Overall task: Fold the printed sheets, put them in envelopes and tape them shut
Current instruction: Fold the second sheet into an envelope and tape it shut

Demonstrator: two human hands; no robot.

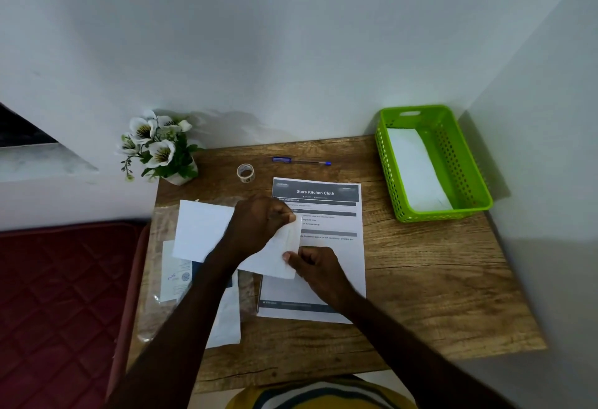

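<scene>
1. We pinched an envelope (pixel 281 258) with the fingers of both our left hand (pixel 259 224) and right hand (pixel 315 266), above the printed sheets (pixel 326 214).
2. One envelope lay in the green basket (pixel 466 162); the tape roll (pixel 245 173) sat untouched, so sealing remained.

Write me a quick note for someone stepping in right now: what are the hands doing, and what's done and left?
Left hand and right hand both pinch a white envelope above the printed sheets.
Tape roll and pen lie untouched at the back of the table.
Green basket holds something white, seemingly finished.
Spare envelopes lie left.
Left: tape this one; fold and pack remaining sheets.
</scene>
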